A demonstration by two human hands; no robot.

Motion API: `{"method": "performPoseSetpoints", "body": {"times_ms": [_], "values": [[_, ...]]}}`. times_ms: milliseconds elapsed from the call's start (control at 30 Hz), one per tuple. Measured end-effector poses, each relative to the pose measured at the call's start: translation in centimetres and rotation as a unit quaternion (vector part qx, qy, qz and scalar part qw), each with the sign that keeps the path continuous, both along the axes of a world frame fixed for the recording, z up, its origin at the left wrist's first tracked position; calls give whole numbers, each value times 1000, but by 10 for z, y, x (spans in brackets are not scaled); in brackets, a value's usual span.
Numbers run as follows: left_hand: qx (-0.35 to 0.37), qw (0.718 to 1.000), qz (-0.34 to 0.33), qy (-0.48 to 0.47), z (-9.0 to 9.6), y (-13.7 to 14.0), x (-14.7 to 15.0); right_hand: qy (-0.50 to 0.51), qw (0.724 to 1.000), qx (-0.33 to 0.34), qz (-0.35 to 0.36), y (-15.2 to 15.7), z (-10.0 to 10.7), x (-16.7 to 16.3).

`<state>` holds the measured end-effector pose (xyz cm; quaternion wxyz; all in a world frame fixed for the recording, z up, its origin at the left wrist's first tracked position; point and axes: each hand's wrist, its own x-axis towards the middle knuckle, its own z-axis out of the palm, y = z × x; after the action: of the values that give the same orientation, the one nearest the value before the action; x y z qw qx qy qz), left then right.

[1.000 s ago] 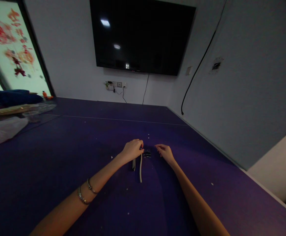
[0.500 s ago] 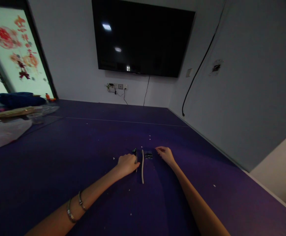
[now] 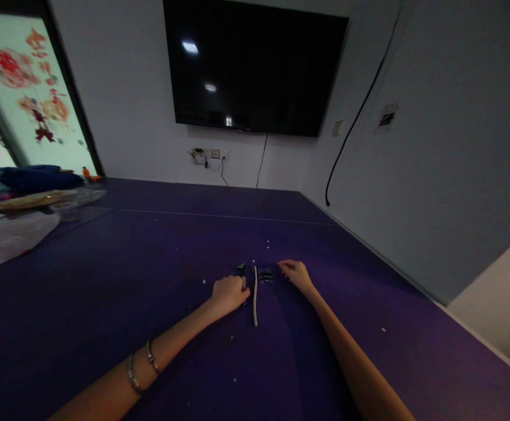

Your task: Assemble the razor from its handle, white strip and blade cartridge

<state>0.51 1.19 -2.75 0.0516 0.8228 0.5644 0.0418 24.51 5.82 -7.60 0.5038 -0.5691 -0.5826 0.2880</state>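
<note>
My left hand is closed around a razor, or a slim tool very like one. Its dark crosswise head sticks out beyond my fingers, and part of the pale handle shows beside the thumb. Just right of this hand, a whitish cord-like strip lies lengthwise on the purple surface. A small clear packet with dark contents lies flat beside the strip's far end. To the right of the packet, apart from it, is my right hand, its fingertips pinched together. Whatever they hold, if anything, is too small to see.
The purple surface runs to the wall, with small white scraps scattered on it. Plastic bags and dark blue cloth are heaped at left. A television hangs above. A black cable dangles at right.
My left hand has shifted very slightly to the right with the razor, hiding more of its handle. My right hand stays nearly still, and the strip and packet lie as before.
</note>
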Motion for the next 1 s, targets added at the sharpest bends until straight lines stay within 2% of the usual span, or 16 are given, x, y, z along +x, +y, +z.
{"method": "performPoseSetpoints", "body": {"times_ms": [200,367,400,500,533,600,833,1000], "values": [[6,1000,17,-10,3,2,0,93,995,0,-18,0,14,-5],[34,998,28,-37,16,-2,3,188,982,-17,4,-7,36,-35],[42,998,25,-43,20,-4,4,218,975,-36,24,-10,41,-44],[61,997,18,-52,30,-11,5,338,925,-140,106,-22,52,-71],[63,996,17,-52,32,-13,5,358,910,-167,124,-27,55,-79],[64,997,15,-50,36,-16,5,366,899,-196,141,-33,60,-90],[86,995,-3,-53,40,-21,6,347,914,-176,117,-40,67,-100],[71,996,-20,-52,39,-23,7,321,928,-153,112,-41,69,-71]]}}
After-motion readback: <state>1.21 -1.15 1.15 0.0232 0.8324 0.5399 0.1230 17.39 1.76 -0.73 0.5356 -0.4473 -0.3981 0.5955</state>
